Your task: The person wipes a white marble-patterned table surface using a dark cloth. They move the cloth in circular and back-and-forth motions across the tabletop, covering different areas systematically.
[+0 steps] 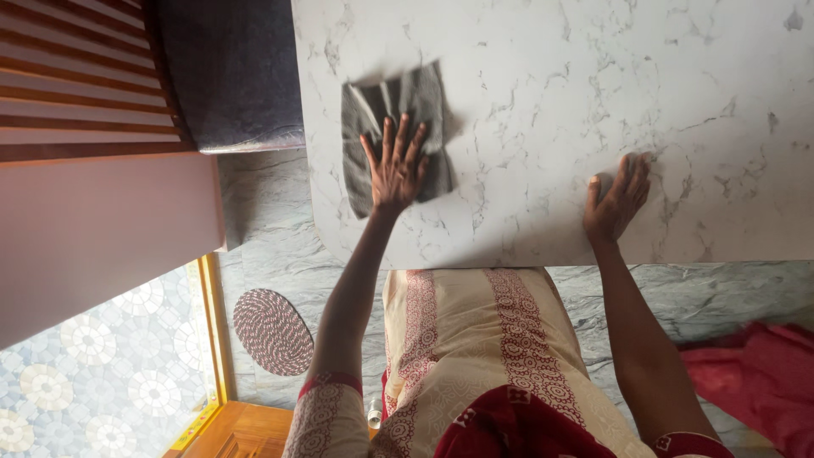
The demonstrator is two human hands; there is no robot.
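A white marble-patterned table top [551,93] fills the upper part of the view. A dark grey cloth [373,106] lies on it near its left corner. My left hand [394,165] presses flat on the cloth with fingers spread. My right hand [619,199] rests palm down on the bare table near its front edge, holding nothing. My patterned cream and red garment shows below the table edge.
A grey marbled floor [271,246] lies below the table. An oval woven mat [273,331] sits at the lower left, beside a patterned floor area [102,365]. A dark cushioned seat [233,72] stands left of the table. A pink cloth [763,373] lies at the right.
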